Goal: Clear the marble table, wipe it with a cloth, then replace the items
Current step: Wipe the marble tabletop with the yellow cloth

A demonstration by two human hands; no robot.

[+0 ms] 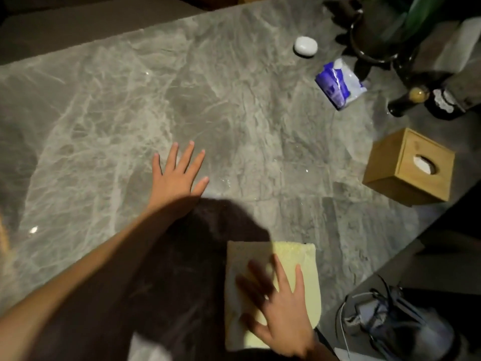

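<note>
The grey marble table (208, 100) fills most of the view. A folded pale yellow cloth (299, 267) lies flat on it near the front edge. My right hand (281, 311) presses down on the cloth with fingers spread, a little blurred. My left hand (178, 173) rests flat on the bare marble with fingers apart, holding nothing. At the far right stand a wooden tissue box (408, 168), a blue and white tissue pack (338, 84) and a small white case (305, 46).
Two dark bottles (426, 102) and a dark vase with green leaves (377, 35) crowd the far right corner. A grey bag with cords (390, 324) sits below the table's right edge. A dark shadow covers the marble between my arms.
</note>
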